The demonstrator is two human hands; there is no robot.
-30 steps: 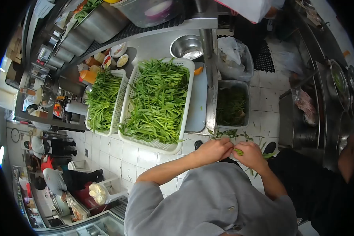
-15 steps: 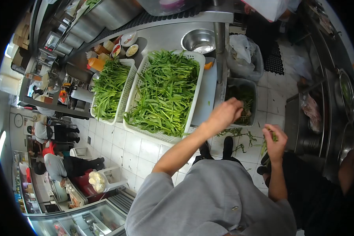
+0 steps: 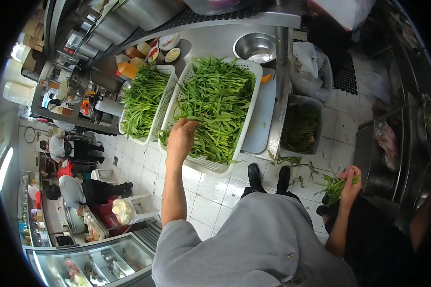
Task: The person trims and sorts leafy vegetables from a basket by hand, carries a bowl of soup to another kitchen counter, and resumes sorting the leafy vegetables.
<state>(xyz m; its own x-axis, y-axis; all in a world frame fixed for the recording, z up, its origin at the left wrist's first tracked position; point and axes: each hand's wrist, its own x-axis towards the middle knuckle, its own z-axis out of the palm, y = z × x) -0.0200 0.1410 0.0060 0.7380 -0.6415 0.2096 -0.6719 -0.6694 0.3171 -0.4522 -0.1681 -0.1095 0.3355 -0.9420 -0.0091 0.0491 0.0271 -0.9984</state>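
Note:
My left hand [image 3: 181, 137] is at the near left part of a large white perforated basket [image 3: 210, 168]. Its fingers are bent together at the leafy green stems [image 3: 215, 105] heaped inside, apparently pinching some; the exact grip is partly hidden. Off to the right, my right hand [image 3: 351, 185] is closed around a small bunch of leafy greens [image 3: 334, 185], leaves pointing left, above the floor. A narrower white basket [image 3: 164, 106] with more long-stemmed greens stands left of the large one. Between my hands, a grey bin [image 3: 317, 150] on the floor holds loose greens.
A white cutting board [image 3: 261, 117] and a steel bowl [image 3: 255, 48] lie on the steel counter. Behind the grey bin is a bagged bin [image 3: 316, 71]. Scraps of greens [image 3: 299, 165] litter the tiles near my shoes. Co-workers [image 3: 76, 191] stand at left; another person's dark-clothed leg [image 3: 368, 234] is close at right.
My left hand has swung left from over the grey bin to the large basket. My right hand has shifted slightly right and down, and the greens in it now show more leaves.

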